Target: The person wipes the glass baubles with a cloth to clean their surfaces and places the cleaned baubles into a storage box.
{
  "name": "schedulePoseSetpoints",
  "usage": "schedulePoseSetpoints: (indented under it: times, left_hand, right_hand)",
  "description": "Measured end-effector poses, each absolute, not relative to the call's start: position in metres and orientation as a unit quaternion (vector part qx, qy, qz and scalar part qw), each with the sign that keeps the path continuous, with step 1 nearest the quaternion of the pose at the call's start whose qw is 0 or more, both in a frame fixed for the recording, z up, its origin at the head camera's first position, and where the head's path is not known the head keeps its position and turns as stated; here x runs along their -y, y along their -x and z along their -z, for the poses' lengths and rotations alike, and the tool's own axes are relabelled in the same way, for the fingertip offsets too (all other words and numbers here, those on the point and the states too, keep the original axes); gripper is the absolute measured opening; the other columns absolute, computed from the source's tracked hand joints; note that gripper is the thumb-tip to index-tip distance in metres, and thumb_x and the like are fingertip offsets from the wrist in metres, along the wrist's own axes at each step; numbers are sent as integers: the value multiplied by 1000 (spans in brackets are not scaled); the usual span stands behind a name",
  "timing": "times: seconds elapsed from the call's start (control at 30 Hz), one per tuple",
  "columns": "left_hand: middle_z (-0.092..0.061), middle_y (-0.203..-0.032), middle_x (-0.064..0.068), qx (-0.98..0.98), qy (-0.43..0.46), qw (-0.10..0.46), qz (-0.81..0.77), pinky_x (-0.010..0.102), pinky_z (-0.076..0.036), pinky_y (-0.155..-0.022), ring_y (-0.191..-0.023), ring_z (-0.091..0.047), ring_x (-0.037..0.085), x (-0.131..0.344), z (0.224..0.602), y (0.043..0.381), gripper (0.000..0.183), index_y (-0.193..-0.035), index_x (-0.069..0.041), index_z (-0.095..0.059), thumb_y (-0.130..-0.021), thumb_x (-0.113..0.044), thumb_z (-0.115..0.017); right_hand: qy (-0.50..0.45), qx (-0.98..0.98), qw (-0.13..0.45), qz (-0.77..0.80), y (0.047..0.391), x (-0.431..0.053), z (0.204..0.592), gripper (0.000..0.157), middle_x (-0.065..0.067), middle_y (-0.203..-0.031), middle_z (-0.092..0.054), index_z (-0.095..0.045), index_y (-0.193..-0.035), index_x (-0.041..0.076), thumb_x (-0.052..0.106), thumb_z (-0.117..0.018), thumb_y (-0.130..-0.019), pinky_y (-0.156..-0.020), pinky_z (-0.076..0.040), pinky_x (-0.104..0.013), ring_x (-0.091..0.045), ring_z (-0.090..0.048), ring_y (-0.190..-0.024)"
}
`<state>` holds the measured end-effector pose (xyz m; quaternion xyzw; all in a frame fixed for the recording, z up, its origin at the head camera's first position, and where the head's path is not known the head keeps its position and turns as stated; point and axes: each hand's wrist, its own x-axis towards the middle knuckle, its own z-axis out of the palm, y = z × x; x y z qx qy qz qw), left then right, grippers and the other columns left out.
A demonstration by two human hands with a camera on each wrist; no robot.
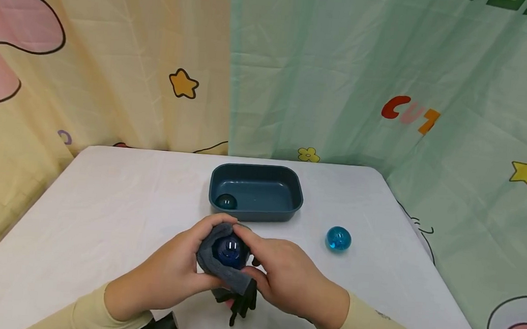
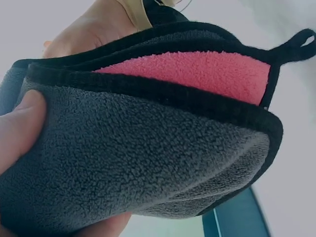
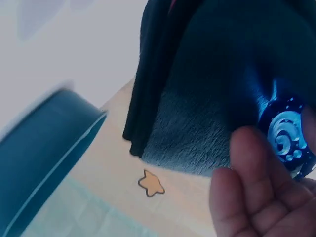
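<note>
A dark blue glass ball [image 1: 231, 251] sits in a folded grey cloth [image 1: 232, 279] over the near side of the table. Black edging, a hanging loop and a pink inner face show on the cloth [image 2: 138, 148] in the left wrist view. My left hand [image 1: 169, 265] grips the cloth from the left, thumb below and fingers over the top. From the right, my right hand [image 1: 286, 268] holds the ball, thumb and fingers curled at its side. The right wrist view has the fingertips [image 3: 249, 148] against the ball [image 3: 286, 133], which carries a pale swirl pattern.
Just beyond the hands stands a dark teal rectangular bin [image 1: 255, 216], with a dark green ball [image 1: 226, 201] in its near left corner. A bright blue ball [image 1: 338, 239] lies on the white table [image 1: 373, 294] to the right. Printed curtains [image 1: 297, 75] hang behind.
</note>
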<state>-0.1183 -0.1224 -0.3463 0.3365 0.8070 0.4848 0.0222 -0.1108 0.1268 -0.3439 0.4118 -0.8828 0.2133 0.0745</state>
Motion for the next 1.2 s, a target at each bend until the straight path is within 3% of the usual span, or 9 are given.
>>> schedulePoseSetpoints:
  times: [0.13, 0.3, 0.4, 0.53, 0.67, 0.77, 0.93, 1.2]
  left_hand:
    - [-64, -141, -8, -812, -339, 33, -474, 28, -52, -108, -127, -63, 11, 121, 347, 119, 79, -151, -27, -44, -86, -34, -89]
    - [-63, -142, -5, -826, -337, 42, -450, 31, -55, -105, -125, -64, 13, 120, 346, 120, 77, -151, -27, -44, -88, -38, -87]
    - [-62, -143, -5, -832, -330, 38, -445, 34, -55, -106, -126, -64, 13, 118, 347, 123, 78, -152, -26, -43, -88, -31, -88]
    - [-63, -142, -6, -828, -324, 18, -457, 34, -54, -107, -126, -64, 13, 117, 351, 129, 83, -151, -24, -45, -83, -20, -92]
    - [-63, -144, -5, -823, -321, 2, -469, 31, -53, -108, -128, -64, 14, 120, 353, 135, 87, -151, -23, -45, -80, -18, -94]
    - [-62, -145, -5, -820, -318, 6, -476, 30, -52, -109, -130, -63, 14, 121, 352, 137, 89, -152, -23, -45, -79, -15, -95]
    - [-63, -142, -7, -822, -326, 11, -466, 30, -52, -108, -127, -63, 12, 119, 352, 137, 89, -152, -22, -44, -79, -16, -95]
    - [-62, -143, -7, -842, -332, 2, -425, 37, -55, -108, -126, -64, 12, 115, 351, 136, 87, -153, -21, -44, -81, -15, -93]
  right_hand:
    - [-391, 897, 68, -194, 110, -126, 342, 67, 2, -98, -77, -45, -154, 5, 21, -77, -98, -76, -57, -22, -6, -67, -80]
    - [-337, 900, -39, -273, 115, -124, 339, 49, 6, -86, -73, -54, -140, 4, 30, -71, -103, -68, -53, -19, 2, -60, -73]
    - [-305, 891, -71, -328, 120, -122, 341, 40, 7, -81, -69, -60, -131, 6, 34, -68, -104, -63, -51, -19, 3, -57, -70]
    - [-312, 888, -47, -334, 124, -122, 346, 47, 2, -97, -74, -54, -141, 6, 33, -67, -105, -66, -53, -19, -1, -62, -80]
    - [-346, 892, -23, -290, 126, -124, 345, 67, -5, -132, -71, -36, -161, 9, 24, -68, -104, -75, -57, -21, -9, -69, -95]
    - [-372, 898, 18, -236, 128, -124, 346, 73, -4, -138, -70, -35, -163, 11, 18, -73, -101, -81, -59, -24, -12, -72, -95]
    - [-381, 901, 69, -198, 128, -125, 347, 69, -3, -117, -77, -43, -157, 5, 20, -76, -99, -80, -60, -25, -13, -72, -87]
    - [-320, 884, -50, -338, 133, -124, 347, 36, 5, -78, -69, -59, -129, 3, 30, -65, -106, -61, -51, -20, 1, -57, -67]
